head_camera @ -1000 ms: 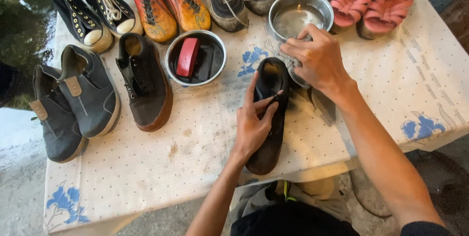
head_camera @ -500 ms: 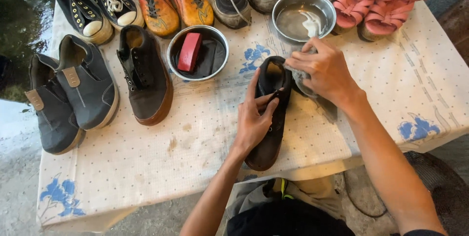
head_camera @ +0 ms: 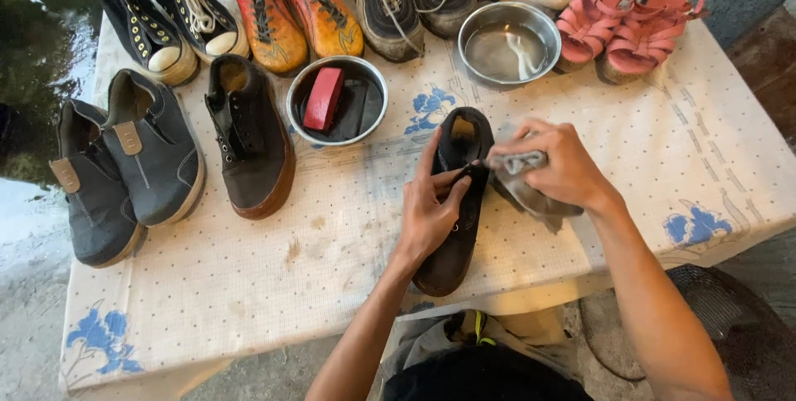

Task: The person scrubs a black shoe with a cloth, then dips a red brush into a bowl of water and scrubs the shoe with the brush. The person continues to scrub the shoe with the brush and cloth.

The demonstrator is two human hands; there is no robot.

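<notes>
A dark brown shoe [head_camera: 454,239] lies lengthwise on the table's near edge, toe toward me. My left hand [head_camera: 431,206] grips its left side, thumb over the tongue. My right hand [head_camera: 557,165] holds a damp grey cloth [head_camera: 522,189] pressed against the shoe's right side near the opening. Its matching dark shoe [head_camera: 249,136] stands to the left. A metal bowl of water [head_camera: 507,43] sits behind my right hand. Another metal bowl [head_camera: 336,101] holds a red brush and a dark cloth.
The table wears a white dotted cloth with blue flowers [head_camera: 207,285]. Two grey slip-on shoes [head_camera: 124,165] sit at the left. Black high-tops, orange football boots, dark trainers, white shoes and pink sandals [head_camera: 634,15] line the far edge. Wet ground lies left.
My right hand has drawn back from the water bowl, bringing the cloth down to the shoe's right side. My left hand keeps its hold on the shoe.
</notes>
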